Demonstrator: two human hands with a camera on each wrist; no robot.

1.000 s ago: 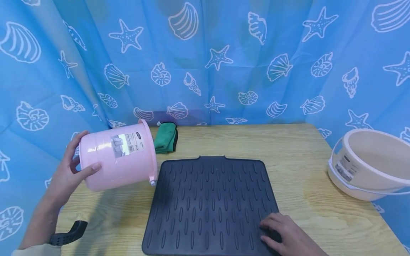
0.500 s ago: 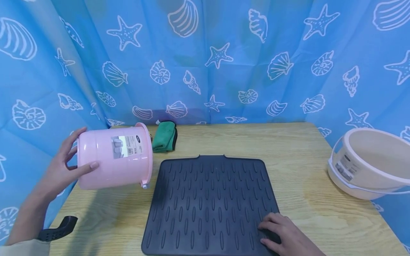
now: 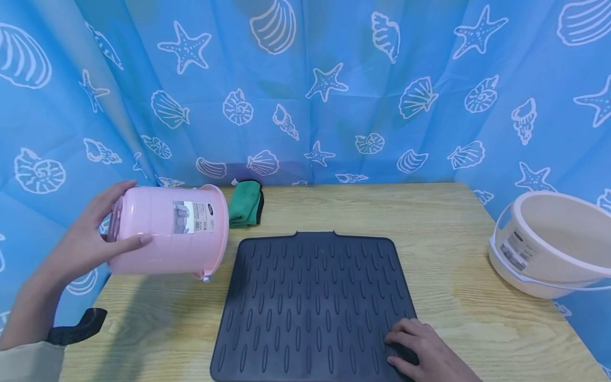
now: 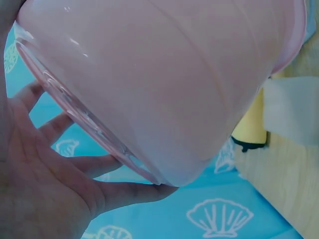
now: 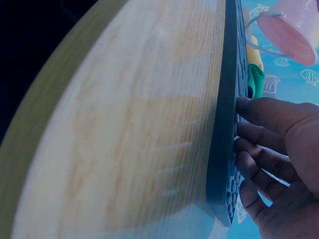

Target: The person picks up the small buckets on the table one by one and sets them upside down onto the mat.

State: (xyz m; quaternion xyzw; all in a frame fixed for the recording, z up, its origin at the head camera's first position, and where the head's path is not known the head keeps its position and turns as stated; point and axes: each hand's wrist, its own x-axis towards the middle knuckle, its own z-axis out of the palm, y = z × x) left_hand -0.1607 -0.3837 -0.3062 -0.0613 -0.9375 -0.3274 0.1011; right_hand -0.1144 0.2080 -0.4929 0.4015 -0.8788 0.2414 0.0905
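Head view shows one dark mat (image 3: 307, 302), one green cloth (image 3: 245, 204) and two buckets: a cream bucket (image 3: 541, 246) at right and a glossy, labelled pink bucket (image 3: 159, 215) tipped sideways over the table's left end, base gripped by the left hand (image 3: 90, 233), while the right hand (image 3: 422, 350) rests loosely bent fingers on the mat.

The table (image 3: 429, 212) is grained wood. A mat (image 3: 312, 307) lies at its middle, toward the near edge. A cloth (image 3: 245, 202) lies folded by the far edge, left of centre; something yellow (image 4: 250, 124) is near it. A cream bucket (image 3: 539, 252) stands upright at the right edge.
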